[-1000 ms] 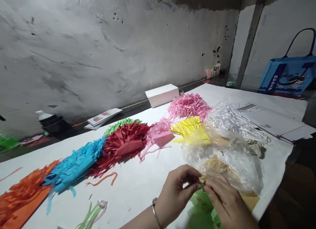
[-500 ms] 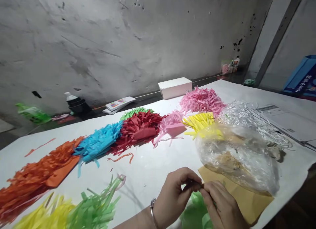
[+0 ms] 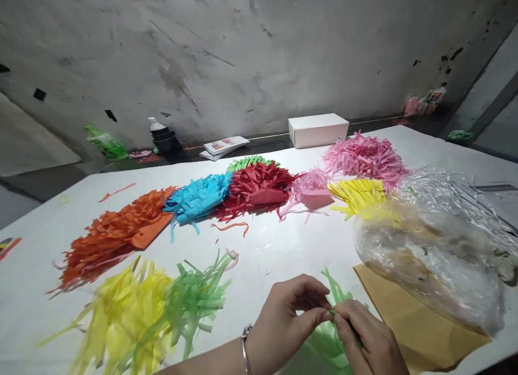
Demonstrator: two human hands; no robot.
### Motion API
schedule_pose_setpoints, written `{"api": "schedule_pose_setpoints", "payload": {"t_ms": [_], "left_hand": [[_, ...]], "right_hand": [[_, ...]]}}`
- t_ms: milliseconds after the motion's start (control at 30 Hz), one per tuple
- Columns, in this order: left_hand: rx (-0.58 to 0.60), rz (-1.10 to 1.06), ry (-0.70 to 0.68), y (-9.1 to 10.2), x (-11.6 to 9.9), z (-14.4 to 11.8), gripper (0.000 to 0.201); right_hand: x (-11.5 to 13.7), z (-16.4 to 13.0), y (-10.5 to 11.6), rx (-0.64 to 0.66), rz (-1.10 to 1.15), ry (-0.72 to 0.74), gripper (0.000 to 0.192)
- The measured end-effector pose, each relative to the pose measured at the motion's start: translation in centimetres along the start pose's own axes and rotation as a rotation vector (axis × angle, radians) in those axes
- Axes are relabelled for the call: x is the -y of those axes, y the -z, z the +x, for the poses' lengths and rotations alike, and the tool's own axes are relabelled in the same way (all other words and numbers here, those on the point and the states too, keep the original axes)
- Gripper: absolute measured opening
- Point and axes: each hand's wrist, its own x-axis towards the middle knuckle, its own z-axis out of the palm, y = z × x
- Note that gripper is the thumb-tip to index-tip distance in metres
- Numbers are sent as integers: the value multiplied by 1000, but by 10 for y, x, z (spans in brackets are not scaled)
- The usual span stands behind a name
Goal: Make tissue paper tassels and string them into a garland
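Observation:
My left hand (image 3: 289, 315) and my right hand (image 3: 364, 340) meet fingertip to fingertip at the bottom of the head view, both pinching a bundle of light green paper fringe (image 3: 329, 337). The fringe's strips spread out under and behind my hands on the white table (image 3: 259, 251). A metal bracelet sits on my left wrist. To the left lies a finished yellow and green fringe tassel (image 3: 149, 305).
A row of fringe piles runs across the table: orange (image 3: 115, 234), blue (image 3: 196, 199), red (image 3: 257, 189), pink (image 3: 364, 156), yellow (image 3: 360, 194). A clear plastic bag (image 3: 429, 256) rests on brown paper (image 3: 416, 321) at the right. A white box (image 3: 318, 129) stands by the wall.
The view has swung left, bringing the yellow and green tassel and the orange pile into sight. My hands keep pinching the green fringe at the same spot.

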Motion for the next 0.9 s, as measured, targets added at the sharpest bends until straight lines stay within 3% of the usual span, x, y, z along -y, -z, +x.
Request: {"api": "schedule_pose_setpoints", "payload": {"t_ms": [133,367,467,600,667,800,900], "left_hand": [[-8,116,-33,17,-2,-11,9],[-56,356,-118,45,11,-34,25],[-63,478,-227,53,16,-43,26],[-110,655,-499,64,18,-53,25],[-138,722,-564,72,15,-58,27],[-177,812,-605,91,8,-71,38],[-133,719,-528,101,6,-79,36]], "right_hand": [[10,1,-15,26,-21,18,13],[22,2,-41,129,52,7,11],[29,7,-47,173,105,24,17],[40,17,-61,108,88,66,17],[46,25,-67,77,58,106,18],[53,35,-82,1,17,258,15],[58,34,-96,6,48,225,15]]}}
